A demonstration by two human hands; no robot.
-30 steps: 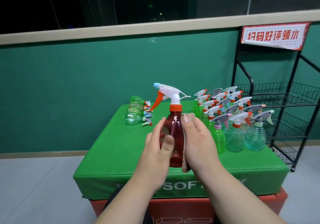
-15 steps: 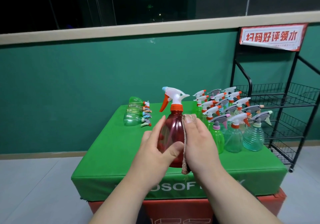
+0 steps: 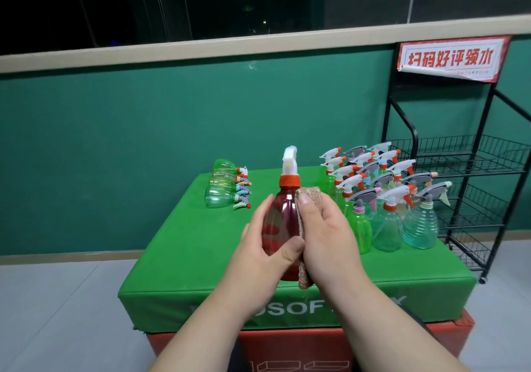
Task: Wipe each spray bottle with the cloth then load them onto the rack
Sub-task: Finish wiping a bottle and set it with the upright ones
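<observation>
The red spray bottle (image 3: 283, 222) stands upright over the front middle of the green padded block (image 3: 178, 256), its white trigger head turned away from the camera above an orange collar; whether its base touches the block cannot be told. The left hand (image 3: 258, 256) grips the bottle's body, with the thumb across the near face and the fingers curved round the left side. The right hand (image 3: 330, 239) holds a brown cloth (image 3: 309, 195) folded against the bottle's right side. Its thumb presses the cloth's upper end to the bottle's shoulder, and the cloth's lower end hangs out below the palm. At the block's right rear corner a tight cluster of upright spray bottles (image 3: 388, 199) stands in rows, green and clear-blue. At the left rear edge a row of green bottles (image 3: 224, 188) lies on its side, nozzles pointing right. A black wire rack (image 3: 474, 170) stands just beside the block's right edge and carries a red-and-white sign (image 3: 451, 60) at its top. The green block rests on a red block (image 3: 287, 348).
</observation>
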